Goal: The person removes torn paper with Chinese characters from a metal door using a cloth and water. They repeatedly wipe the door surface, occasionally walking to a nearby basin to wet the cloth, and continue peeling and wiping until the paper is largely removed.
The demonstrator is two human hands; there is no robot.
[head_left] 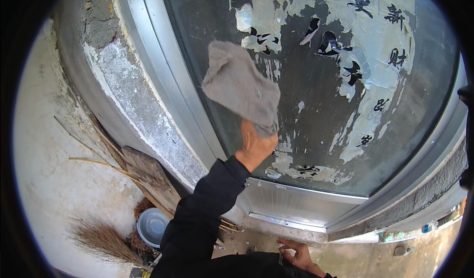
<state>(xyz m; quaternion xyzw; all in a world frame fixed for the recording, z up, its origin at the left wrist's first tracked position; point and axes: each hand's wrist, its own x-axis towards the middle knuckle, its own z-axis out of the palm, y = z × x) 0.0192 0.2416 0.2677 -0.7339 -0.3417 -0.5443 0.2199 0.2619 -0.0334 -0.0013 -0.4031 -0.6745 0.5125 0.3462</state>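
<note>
My left hand (pixel 258 144), in a black sleeve, grips the lower end of a grey-brown cloth (pixel 242 81). The cloth is slightly blurred and spreads upward in front of a dark glass pane (pixel 303 129) in a metal-framed door. Whether it touches the glass I cannot tell. Torn remnants of pale paper (pixel 381 70) cling to the pane, bearing black brush-written characters. Thin white streaks and scraps mark the glass between them. Low before my body hangs my right hand (pixel 297 255), its fingers loosely bent and apart, with nothing seen in it.
A silver metal frame (pixel 177 66) borders the glass, beside a rough plaster wall edge (pixel 137 100). Lower left, a wooden board (pixel 152 174) and thin sticks lean near a light-blue basin (pixel 152 226) and a twig broom (pixel 103 237). A concrete ledge (pixel 407 207) runs along the right.
</note>
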